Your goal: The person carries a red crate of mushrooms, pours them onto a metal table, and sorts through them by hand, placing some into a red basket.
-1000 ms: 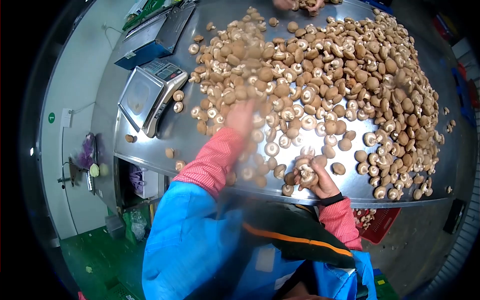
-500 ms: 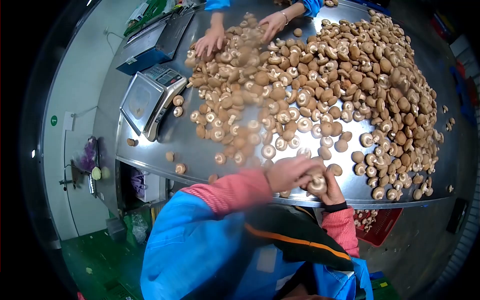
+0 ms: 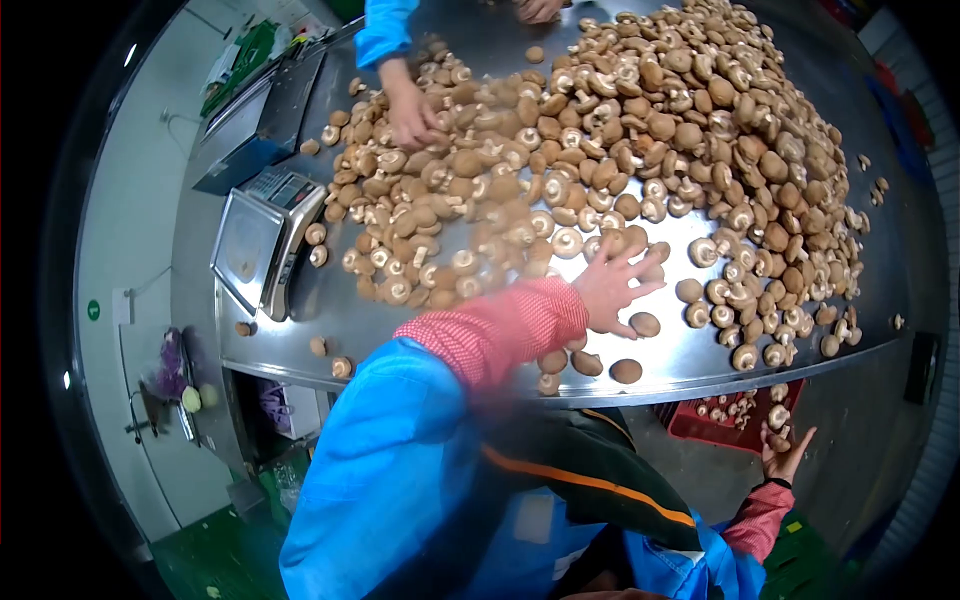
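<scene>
Fingers spread wide, my left hand (image 3: 612, 288) is open over a few brown-capped shiitake mushrooms (image 3: 645, 324) near the front of the metal table. Some caps lie under or against its fingertips; whether it touches them is hard to tell. Beyond the table's front edge, my right hand (image 3: 786, 456) is low at the right, its fingers apart and palm turned up. Several mushrooms (image 3: 778, 416) are at and just above its fingers, seemingly loose in the air. The red crate (image 3: 690, 428) below and beside that hand has mushrooms in it.
A large mushroom heap (image 3: 740, 150) covers the right and middle of the metal table (image 3: 460, 372). A digital scale (image 3: 262, 240) stands at left, near a dark box (image 3: 262, 120). Across the table, a co-worker's hand (image 3: 410, 115) reaches into the mushrooms; the other hand (image 3: 540, 10) is at the top edge.
My hands have separated. The right moved from the table down to the crate with mushrooms and opened; the left went forward and spread over others. The view shifted slightly; the co-worker's hands moved apart.
</scene>
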### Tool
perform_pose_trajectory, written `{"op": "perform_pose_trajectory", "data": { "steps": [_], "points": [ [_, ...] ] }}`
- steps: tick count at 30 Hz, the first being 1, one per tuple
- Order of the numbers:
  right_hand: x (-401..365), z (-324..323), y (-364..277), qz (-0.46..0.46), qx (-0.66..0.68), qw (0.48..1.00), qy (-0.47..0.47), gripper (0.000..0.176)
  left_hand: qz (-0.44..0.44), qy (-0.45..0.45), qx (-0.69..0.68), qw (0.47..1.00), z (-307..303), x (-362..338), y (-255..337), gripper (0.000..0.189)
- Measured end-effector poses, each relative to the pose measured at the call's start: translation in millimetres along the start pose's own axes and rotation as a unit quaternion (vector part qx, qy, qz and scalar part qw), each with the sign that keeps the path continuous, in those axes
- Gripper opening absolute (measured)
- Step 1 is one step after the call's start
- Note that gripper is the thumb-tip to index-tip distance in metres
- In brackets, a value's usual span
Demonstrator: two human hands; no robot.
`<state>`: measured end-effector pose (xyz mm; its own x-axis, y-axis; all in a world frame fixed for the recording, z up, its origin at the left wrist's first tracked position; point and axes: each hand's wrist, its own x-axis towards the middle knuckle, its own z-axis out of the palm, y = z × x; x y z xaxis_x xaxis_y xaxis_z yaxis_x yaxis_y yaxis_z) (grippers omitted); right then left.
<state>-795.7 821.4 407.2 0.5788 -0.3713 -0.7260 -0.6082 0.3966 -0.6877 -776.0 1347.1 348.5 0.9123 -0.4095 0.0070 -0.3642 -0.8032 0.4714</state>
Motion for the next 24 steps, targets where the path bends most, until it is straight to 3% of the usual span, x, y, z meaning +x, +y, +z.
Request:
{"op": "perform_pose_trajectory", "data": {
  "steps": [2,3,6,7,10,11,13,14,16,18,19,22,24],
  "points": [
    [14,-39,-2,0.045,-0.079,0.994,0.062,0.095,-0.024,-0.043,0.064,0.997,3,12,-28,0.083],
    [19,-51,0,0.070,-0.119,0.986,0.092,0.099,-0.019,-0.018,0.084,0.996,6,12,-46,0.082],
    [28,-60,15,0.103,-0.174,0.977,0.064,0.105,-0.038,0.003,0.162,0.986,-10,4,-94,0.083],
    [33,-60,22,0.103,-0.185,0.976,0.053,0.100,-0.049,0.001,0.190,0.981,-21,-2,-102,0.085],
    [28,-33,39,0.039,-0.266,0.963,0.023,0.098,-0.186,-0.104,0.140,0.967,-75,-24,-104,0.089],
    [8,-7,36,0.015,-0.296,0.954,0.040,0.089,-0.219,-0.089,0.138,0.962,-79,-32,-111,0.090],
    [61,-33,45,-0.103,-0.346,0.930,0.065,0.078,-0.283,-0.060,0.135,0.948,-86,-50,-126,0.091],
    [80,-43,49,-0.161,-0.369,0.912,0.077,0.073,-0.300,-0.049,0.135,0.943,-89,-66,-136,0.091],
    [52,2,35,-0.282,-0.379,0.879,0.063,0.051,-0.334,-0.029,0.132,0.933,-89,-105,-157,0.090],
    [32,40,26,-0.363,-0.386,0.848,0.017,0.046,-0.319,0.010,0.120,0.940,-73,-152,-172,0.092],
    [27,59,26,-0.378,-0.379,0.845,-0.003,0.039,-0.311,0.029,0.113,0.943,-68,-169,-172,0.092],
    [-6,134,36,-0.406,-0.413,0.810,-0.093,0.034,-0.384,-0.050,0.186,0.903,-78,-193,-141,0.093],
    [-28,185,48,-0.483,-0.473,0.721,-0.155,0.029,-0.373,0.003,0.188,0.909,-73,-209,-143,0.092]
  ]
}}
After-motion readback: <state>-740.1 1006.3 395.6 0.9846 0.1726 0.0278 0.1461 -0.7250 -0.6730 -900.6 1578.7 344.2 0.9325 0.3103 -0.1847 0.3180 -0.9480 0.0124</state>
